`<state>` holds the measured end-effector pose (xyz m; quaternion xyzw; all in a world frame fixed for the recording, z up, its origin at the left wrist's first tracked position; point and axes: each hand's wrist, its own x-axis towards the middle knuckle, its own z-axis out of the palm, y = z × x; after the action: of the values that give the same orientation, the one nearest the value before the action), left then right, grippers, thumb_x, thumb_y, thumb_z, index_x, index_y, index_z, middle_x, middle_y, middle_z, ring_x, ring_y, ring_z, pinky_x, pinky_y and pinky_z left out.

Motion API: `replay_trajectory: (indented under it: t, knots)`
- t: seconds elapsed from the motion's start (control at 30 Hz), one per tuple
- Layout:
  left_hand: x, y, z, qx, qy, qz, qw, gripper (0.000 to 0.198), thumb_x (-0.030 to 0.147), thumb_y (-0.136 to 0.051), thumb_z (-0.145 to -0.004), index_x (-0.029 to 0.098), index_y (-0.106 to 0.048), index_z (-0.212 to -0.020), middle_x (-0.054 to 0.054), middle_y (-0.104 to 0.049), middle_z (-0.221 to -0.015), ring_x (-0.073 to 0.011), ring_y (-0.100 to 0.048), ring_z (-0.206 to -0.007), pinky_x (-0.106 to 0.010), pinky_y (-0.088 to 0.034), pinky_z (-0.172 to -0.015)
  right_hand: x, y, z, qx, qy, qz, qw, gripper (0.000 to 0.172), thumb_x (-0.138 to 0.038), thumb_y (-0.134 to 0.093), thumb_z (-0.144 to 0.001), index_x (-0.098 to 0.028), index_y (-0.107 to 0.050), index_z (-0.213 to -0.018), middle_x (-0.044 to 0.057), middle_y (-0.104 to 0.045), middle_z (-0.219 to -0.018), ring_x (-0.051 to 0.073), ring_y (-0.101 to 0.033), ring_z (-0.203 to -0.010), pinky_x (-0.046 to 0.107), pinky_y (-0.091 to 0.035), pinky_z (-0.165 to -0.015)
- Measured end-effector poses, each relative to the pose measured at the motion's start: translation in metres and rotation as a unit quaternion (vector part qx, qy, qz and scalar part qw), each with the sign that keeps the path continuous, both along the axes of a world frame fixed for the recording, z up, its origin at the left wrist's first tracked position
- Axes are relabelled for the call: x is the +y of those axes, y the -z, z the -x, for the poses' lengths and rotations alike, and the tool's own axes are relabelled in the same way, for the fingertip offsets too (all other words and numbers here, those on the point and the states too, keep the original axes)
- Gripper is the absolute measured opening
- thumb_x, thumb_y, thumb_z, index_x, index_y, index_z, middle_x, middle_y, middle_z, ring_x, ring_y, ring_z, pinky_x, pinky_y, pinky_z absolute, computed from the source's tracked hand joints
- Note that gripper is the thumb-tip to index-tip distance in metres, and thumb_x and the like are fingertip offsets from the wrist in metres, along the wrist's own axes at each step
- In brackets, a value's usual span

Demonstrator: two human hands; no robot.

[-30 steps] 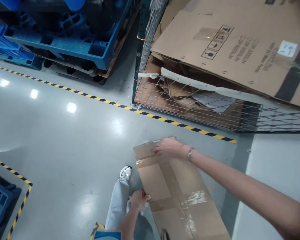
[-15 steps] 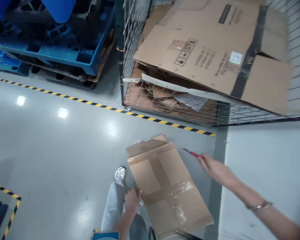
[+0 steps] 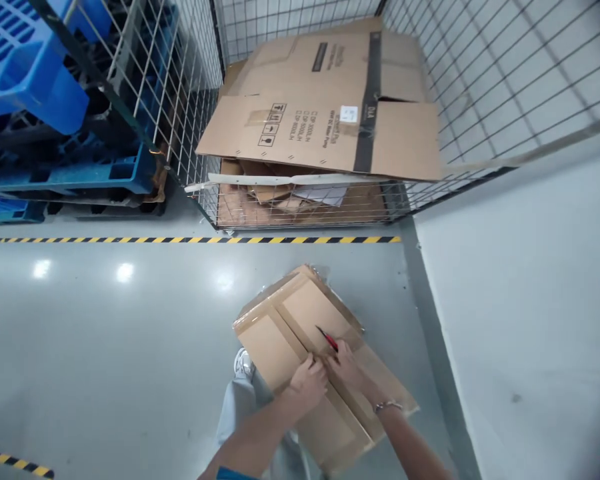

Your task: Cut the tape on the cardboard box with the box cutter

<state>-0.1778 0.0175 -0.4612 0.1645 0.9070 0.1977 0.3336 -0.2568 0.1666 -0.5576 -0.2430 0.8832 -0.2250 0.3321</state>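
Observation:
A cardboard box (image 3: 330, 420) stands tilted on the floor in front of me, its flaps meeting along a dark seam. My left hand (image 3: 310, 381) is closed at the middle of that seam, its fingertips gripping a flap edge. Right beside it, my right hand (image 3: 347, 367) is closed around a red-handled knife (image 3: 330, 341). The dark blade points up and left above the box's top face. Some right fingers also reach the seam, though what they touch there is hidden.
Ahead stands a wire mesh cage (image 3: 300, 217) with a large printed carton (image 3: 300, 127) and cardboard scraps inside. Blue pallets (image 3: 65, 177) are stacked at the left. Striped floor tape (image 3: 190, 240) runs before the cage. A white wall (image 3: 525, 300) borders the right.
My left hand has moved from the box's left edge to the seam. My right hand has brought the knife in from the right over the box. The box and view have turned.

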Motion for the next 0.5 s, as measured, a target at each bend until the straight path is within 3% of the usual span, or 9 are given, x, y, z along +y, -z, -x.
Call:
replay_trajectory:
  t: [0.1,0.17,0.23,0.3,0.4,0.47,0.5]
  knots:
    - [-0.003,-0.037,0.001,0.015,0.071,-0.002,0.997,0.039,0.032,-0.06,-0.102,0.001,-0.073,-0.121,-0.025,-0.073,-0.125,-0.0361,-0.055,-0.137,-0.047,-0.039,-0.129,0.002,-0.012,0.005,-0.013,0.004,0.019,1.0,0.027,-0.022,-0.066,-0.095,-0.022,-0.048,-0.116,0.017,-0.063,-0.118,0.031,-0.067,-0.115,0.042,-0.059,-0.104]
    - [-0.013,-0.072,-0.03,0.022,0.103,-0.031,0.994,0.03,0.032,-0.06,-0.102,0.009,-0.077,-0.109,-0.02,-0.078,-0.109,-0.0336,-0.062,-0.126,-0.046,-0.049,-0.119,0.0,-0.025,0.008,-0.005,0.011,0.005,1.0,0.042,-0.031,-0.078,-0.089,-0.022,-0.047,-0.116,0.02,-0.061,-0.119,0.034,-0.066,-0.115,0.041,-0.059,-0.103]
    - [-0.028,-0.108,-0.074,0.013,0.121,-0.05,0.991,0.021,0.026,-0.058,-0.102,0.017,-0.077,-0.107,-0.016,-0.078,-0.11,-0.034,-0.066,-0.121,-0.05,-0.056,-0.111,-0.007,-0.042,0.005,0.013,0.018,-0.024,0.999,0.053,-0.034,-0.087,-0.082,-0.021,-0.048,-0.115,0.022,-0.06,-0.119,0.037,-0.066,-0.113,0.043,-0.058,-0.102]
    - [-0.047,-0.133,-0.107,-0.093,0.086,-0.018,0.992,0.031,0.041,-0.054,-0.104,0.02,-0.077,-0.105,-0.016,-0.079,-0.106,-0.0351,-0.072,-0.11,-0.051,-0.065,-0.09,-0.017,-0.063,-0.003,0.034,0.019,-0.058,0.998,0.057,-0.03,-0.091,-0.078,-0.016,-0.052,-0.117,0.025,-0.06,-0.12,0.04,-0.064,-0.114,0.048,-0.057,-0.103]
    - [-0.068,-0.142,-0.105,-0.221,0.037,0.12,0.967,0.049,0.044,-0.039,-0.108,0.016,-0.079,-0.109,-0.02,-0.079,-0.111,-0.0381,-0.076,-0.105,-0.052,-0.067,-0.083,-0.034,-0.095,-0.016,0.066,-0.002,-0.089,0.994,0.046,-0.011,-0.08,-0.084,-0.009,-0.057,-0.124,0.026,-0.06,-0.127,0.04,-0.062,-0.12,0.05,-0.054,-0.105]
    - [-0.073,-0.13,-0.076,-0.24,0.032,0.184,0.953,0.043,0.033,-0.041,-0.106,0.011,-0.073,-0.125,-0.022,-0.078,-0.114,-0.037,-0.077,-0.105,-0.049,-0.067,-0.085,-0.04,-0.115,-0.021,0.083,-0.027,-0.089,0.992,0.033,0.001,-0.058,-0.093,-0.01,-0.06,-0.124,0.021,-0.064,-0.126,0.034,-0.063,-0.12,0.045,-0.054,-0.105]
    - [-0.073,-0.12,-0.059,-0.233,0.036,0.203,0.95,0.042,0.026,-0.046,-0.104,0.008,-0.066,-0.137,-0.023,-0.078,-0.115,-0.036,-0.076,-0.107,-0.047,-0.067,-0.085,-0.04,-0.124,-0.02,0.09,-0.038,-0.088,0.991,0.034,0.005,-0.047,-0.095,-0.01,-0.061,-0.122,0.018,-0.065,-0.124,0.031,-0.065,-0.118,0.043,-0.055,-0.104]
